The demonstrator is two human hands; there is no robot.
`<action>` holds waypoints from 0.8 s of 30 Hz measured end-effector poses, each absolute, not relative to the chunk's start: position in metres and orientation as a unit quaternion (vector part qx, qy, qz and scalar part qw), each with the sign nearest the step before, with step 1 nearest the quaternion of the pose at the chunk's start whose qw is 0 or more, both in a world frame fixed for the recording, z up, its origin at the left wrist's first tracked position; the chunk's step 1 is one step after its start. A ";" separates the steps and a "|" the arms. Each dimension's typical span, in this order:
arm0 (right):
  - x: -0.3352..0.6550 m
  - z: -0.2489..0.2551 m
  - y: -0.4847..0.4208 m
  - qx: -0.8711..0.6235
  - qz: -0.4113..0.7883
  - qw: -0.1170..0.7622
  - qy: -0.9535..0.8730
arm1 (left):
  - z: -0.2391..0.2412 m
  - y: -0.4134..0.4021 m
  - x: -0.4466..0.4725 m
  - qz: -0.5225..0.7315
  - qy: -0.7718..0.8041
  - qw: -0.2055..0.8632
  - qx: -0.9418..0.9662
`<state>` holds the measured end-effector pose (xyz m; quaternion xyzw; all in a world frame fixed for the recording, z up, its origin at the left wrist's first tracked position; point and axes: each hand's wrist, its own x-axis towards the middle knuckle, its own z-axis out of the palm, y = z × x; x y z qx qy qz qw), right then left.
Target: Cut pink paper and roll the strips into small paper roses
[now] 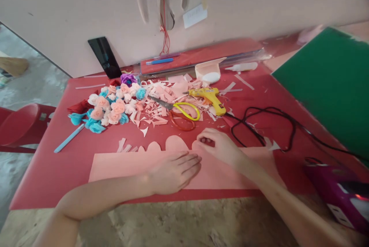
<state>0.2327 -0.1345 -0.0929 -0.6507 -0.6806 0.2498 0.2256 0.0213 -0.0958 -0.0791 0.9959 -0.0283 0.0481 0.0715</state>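
A long pink paper strip (121, 168) with a scalloped upper edge lies on the red sheet (52, 174) near its front edge. My left hand (174, 170) rests flat on the strip, fingers stretched out to the right. My right hand (220, 147) lies on the strip's upper edge beside the scallops, its fingers curled and pinched at the paper edge. What the fingertips hold is not clear.
Behind the hands lie pink paper scraps (157, 106), yellow-handled scissors (180, 108), orange-handled scissors (180, 120), a yellow glue gun (210, 97) with a black cord (268, 124), and a pile of paper roses (111, 106). A green sheet (331, 81) stands at right, a purple device (337, 193) at lower right.
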 end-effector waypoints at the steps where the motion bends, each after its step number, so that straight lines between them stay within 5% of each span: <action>1: 0.233 -0.093 -0.134 -0.649 0.251 0.226 -0.681 | -0.080 -0.096 0.022 0.047 -0.028 0.072 0.996; 24: 0.229 -0.095 -0.134 -0.662 0.227 0.258 -0.666 | -0.085 -0.090 0.023 0.074 0.007 0.049 0.996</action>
